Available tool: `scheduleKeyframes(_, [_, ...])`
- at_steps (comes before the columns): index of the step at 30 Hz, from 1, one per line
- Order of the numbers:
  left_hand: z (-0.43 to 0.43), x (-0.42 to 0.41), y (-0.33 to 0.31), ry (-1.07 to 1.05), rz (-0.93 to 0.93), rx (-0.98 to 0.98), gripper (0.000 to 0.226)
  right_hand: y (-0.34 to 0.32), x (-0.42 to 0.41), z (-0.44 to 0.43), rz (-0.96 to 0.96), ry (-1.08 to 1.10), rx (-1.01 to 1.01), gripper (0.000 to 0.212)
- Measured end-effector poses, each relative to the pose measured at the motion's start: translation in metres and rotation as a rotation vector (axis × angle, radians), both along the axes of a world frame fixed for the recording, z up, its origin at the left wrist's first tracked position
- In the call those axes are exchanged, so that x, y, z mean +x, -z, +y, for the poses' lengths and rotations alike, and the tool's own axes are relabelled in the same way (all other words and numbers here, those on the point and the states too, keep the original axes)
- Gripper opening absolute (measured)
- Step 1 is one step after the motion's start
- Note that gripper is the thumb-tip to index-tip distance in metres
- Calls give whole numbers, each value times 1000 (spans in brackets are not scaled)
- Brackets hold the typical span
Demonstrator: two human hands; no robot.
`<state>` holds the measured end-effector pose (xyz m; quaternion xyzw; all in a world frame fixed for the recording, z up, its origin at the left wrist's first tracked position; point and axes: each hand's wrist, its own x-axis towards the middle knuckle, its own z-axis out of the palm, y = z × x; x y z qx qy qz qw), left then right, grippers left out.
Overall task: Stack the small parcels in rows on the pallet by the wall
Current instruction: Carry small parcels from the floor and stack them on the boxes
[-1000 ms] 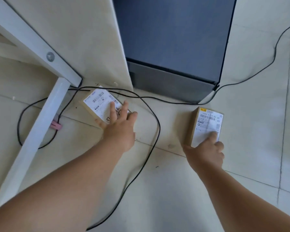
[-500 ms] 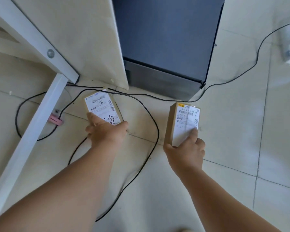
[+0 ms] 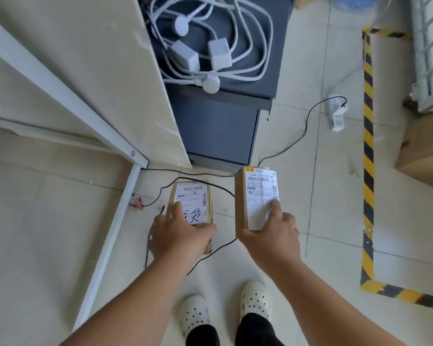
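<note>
View straight down onto a pale tiled floor, from the person's head; at far left a white table leg (image 3: 115, 221) slants across the tiles; just right of it the left hand (image 3: 180, 238) grasps the near end of the left parcel (image 3: 191, 201), fingers curled over its labelled top, thumb on its right edge; whether this parcel is clear of the floor cannot be told.

Behind it stands a dark cabinet (image 3: 218, 136), and a thin black cable (image 3: 306, 123) trails over the tiles.

Beside the left parcel, not touching it, is the right parcel (image 3: 258, 193), lifted and tilted so its brown side shows; the right hand (image 3: 273, 240) clasps its near end, thumb on the side, a finger across the label.

White clogs (image 3: 194, 313) show below; further right runs yellow-and-black tape (image 3: 368, 171), then a brown carton (image 3: 425, 151) at the edge.

No pallet or row of parcels can be made out; the task seems at an early stage, with two parcels in hand and carrying and stacking yet to do.
</note>
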<state>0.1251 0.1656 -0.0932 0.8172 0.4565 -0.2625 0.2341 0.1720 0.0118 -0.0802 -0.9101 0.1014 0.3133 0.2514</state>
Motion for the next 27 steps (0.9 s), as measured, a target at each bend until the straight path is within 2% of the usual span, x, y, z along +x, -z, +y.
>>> scheduleKeyframes(4, [1, -3, -108, 87, 56, 57, 84, -94, -6, -12, -33, -49, 5, 87])
scheduleKeyframes(8, [-4, -2, -202, 213, -25, 112, 82, -174, -8, -18, -88, -53, 30, 85])
scheduleKeyframes(17, [-43, 10, -372, 318, -396, 237, 89, -340, -5, -48, -334, -50, 134, 91])
scheduleKeyframes(23, [-77, 13, -456, 394, -644, 293, 85, -430, -18, -81, -492, 56, 172, 97])
scheduleKeyframes(27, [-99, 12, -497, 504, -803, 274, 87, -476, -38, -108, -595, 156, 129, 97])
